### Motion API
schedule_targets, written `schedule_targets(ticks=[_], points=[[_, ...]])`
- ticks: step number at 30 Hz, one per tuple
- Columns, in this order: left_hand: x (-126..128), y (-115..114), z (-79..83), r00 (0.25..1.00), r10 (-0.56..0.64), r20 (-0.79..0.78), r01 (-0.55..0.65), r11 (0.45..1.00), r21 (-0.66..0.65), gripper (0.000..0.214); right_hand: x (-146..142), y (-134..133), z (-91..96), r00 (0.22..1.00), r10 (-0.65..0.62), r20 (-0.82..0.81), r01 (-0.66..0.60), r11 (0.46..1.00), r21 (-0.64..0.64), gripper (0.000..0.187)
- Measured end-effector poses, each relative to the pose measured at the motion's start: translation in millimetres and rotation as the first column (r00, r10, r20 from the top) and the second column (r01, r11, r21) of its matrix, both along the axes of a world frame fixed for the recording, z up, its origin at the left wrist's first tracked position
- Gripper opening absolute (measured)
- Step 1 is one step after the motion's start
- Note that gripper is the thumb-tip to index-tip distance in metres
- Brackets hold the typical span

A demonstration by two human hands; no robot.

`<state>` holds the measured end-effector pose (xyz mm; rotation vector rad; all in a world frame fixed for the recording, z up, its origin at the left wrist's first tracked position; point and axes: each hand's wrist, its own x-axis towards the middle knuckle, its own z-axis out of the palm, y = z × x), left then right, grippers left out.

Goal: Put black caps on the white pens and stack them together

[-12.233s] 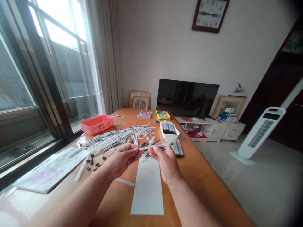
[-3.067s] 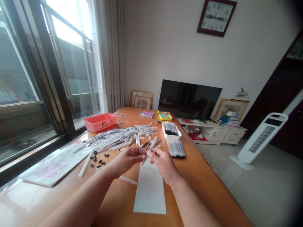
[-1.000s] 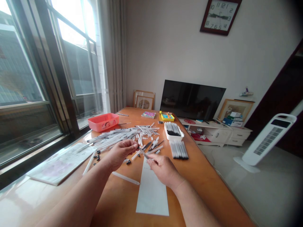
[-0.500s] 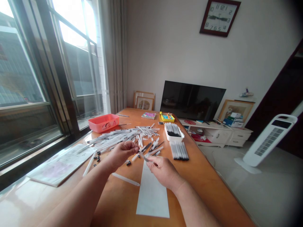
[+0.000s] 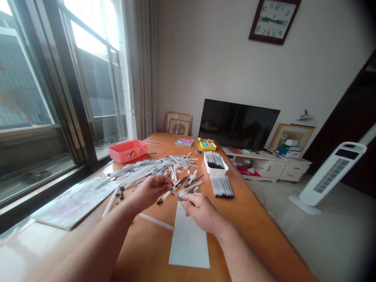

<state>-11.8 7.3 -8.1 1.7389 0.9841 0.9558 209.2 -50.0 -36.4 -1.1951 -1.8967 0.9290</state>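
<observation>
Both hands meet above the top of a white paper strip. A short, translucent grey pen part sticks out between the thumb and fingers of my right hand. Its far end points at the pinched fingertips of my left hand; whatever they hold is too small to make out. Left of the paper lies a clear white pen barrel. Just beyond my hands are loose pen parts and small black caps. A large pile of pen barrels spreads behind my left hand.
A row of black-ended pens lies at the right beside a white box of pens. Further off are a pink basket, a yellow box and a booklet. A larger booklet lies left.
My hands stay almost in place, fingertips still close together around the pen part. The whole view has shifted very slightly.
</observation>
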Motion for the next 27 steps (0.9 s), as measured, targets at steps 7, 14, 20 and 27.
schedule_targets(ticks=[7, 14, 20, 27], points=[[5.6, -5.1, 5.4, 0.984, 0.124, 0.128, -0.11, 0.988, -0.11, 0.043, -1.4, -0.5, 0.7, 0.999, -0.037, 0.005, 0.037, 0.998, 0.047, 0.029], [6.5, -2.3, -1.7, 0.995, 0.082, 0.065, -0.075, 0.992, -0.102, 0.039, -2.2, 0.9, -1.1, 0.994, -0.097, 0.047, 0.094, 0.994, 0.063, 0.024], [10.0, -3.1, -2.8, 0.986, 0.056, 0.157, -0.033, 0.989, -0.142, 0.035, -2.2, 2.8, -3.7, 0.991, -0.13, -0.028, 0.13, 0.992, 0.0, 0.02], [8.1, -3.9, -0.4, 0.931, -0.009, 0.366, 0.118, 0.953, -0.277, 0.033, -3.1, -1.3, 4.2, 0.991, -0.036, -0.128, 0.024, 0.996, -0.091, 0.037]])
